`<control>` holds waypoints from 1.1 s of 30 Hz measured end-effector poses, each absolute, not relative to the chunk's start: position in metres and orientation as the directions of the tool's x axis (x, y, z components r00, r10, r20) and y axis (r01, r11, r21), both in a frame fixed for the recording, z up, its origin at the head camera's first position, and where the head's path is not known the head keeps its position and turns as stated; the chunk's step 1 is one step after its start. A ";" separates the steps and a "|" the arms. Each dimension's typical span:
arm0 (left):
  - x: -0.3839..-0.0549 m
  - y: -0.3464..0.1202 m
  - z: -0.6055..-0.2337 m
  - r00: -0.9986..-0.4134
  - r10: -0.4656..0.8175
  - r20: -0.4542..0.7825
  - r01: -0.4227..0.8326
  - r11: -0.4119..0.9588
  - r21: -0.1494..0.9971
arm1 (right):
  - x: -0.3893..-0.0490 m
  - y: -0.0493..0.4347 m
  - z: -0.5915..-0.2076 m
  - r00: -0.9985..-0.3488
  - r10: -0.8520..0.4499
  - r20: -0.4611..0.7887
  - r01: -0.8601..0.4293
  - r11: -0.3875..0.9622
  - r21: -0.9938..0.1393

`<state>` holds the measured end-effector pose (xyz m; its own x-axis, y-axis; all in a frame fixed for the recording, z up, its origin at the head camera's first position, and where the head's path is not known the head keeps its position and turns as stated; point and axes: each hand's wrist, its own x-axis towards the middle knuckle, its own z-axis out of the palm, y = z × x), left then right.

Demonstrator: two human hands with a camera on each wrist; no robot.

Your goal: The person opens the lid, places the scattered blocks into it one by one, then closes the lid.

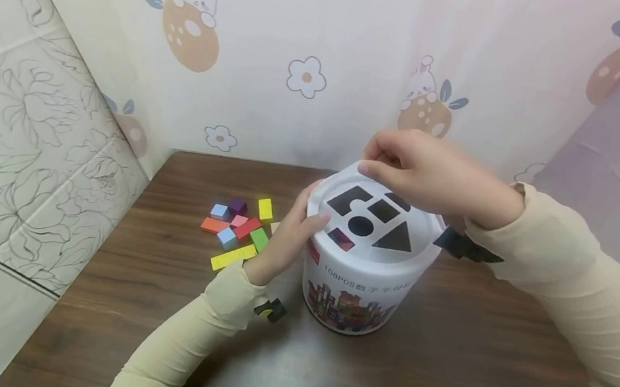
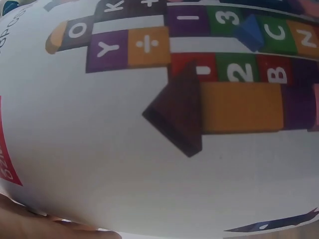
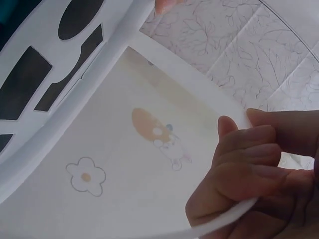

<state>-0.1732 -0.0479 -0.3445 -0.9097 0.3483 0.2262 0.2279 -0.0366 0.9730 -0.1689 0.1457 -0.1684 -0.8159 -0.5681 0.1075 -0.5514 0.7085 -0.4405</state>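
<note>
A white bucket [image 1: 355,273] printed with colourful letter and number blocks stands upright on the table. Its white lid [image 1: 422,233] is on, with dark shaped cut-outs; coloured pieces show through one hole. My left hand [image 1: 288,236] holds the bucket's left side, thumb on the lid's rim; in the left wrist view some of its fingers [image 2: 45,221] lie along the wall. Above the lid, my right hand [image 1: 414,167] grips the bucket's white handle [image 3: 192,79], raised over the rim. In the right wrist view, the curled fingers [image 3: 239,174] wrap around that handle.
Several coloured wooden blocks lie left of the bucket, among them a long yellow block [image 1: 234,257], an orange block [image 1: 214,226] and a purple one [image 1: 237,206]. The brown table [image 1: 117,299] meets a rabbit-patterned curtain [image 1: 354,24] behind and a flower-drawn panel [image 1: 26,94] at left.
</note>
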 end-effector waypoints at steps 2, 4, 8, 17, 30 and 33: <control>-0.172 -0.049 -0.347 -0.910 0.344 0.231 0.234 -0.035 0.972 | -0.168 0.146 -0.170 -0.808 -0.579 0.109 -0.562 0.702 -0.438; -0.171 -0.049 -0.349 -0.911 0.338 0.235 0.237 -0.035 0.971 | -0.169 0.146 -0.171 -0.795 -0.595 0.115 -0.579 0.690 -0.434; -0.170 -0.049 -0.351 -0.911 0.328 0.250 0.247 -0.051 0.968 | -0.172 0.149 -0.171 -0.765 -0.634 0.115 -0.611 0.657 -0.441; -0.172 -0.046 -0.357 -0.901 0.300 0.312 0.293 -0.110 0.950 | -0.191 0.163 -0.172 -0.737 -0.663 0.128 -0.641 0.628 -0.442; -0.166 -0.042 -0.364 -0.925 0.251 0.285 0.268 -0.100 0.958 | -0.245 0.195 -0.206 -0.845 -0.524 0.103 -0.515 0.748 -0.419; -0.166 -0.042 -0.363 -0.921 0.260 0.290 0.269 -0.112 0.957 | -0.258 0.202 -0.220 -0.863 -0.502 0.064 -0.474 0.758 -0.448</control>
<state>-0.1658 -0.0420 -0.3629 -0.9212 0.2598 0.2896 0.2692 -0.1117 0.9566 -0.2583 0.2025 -0.2204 -0.8628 -0.5015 0.0641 -0.4740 0.7582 -0.4477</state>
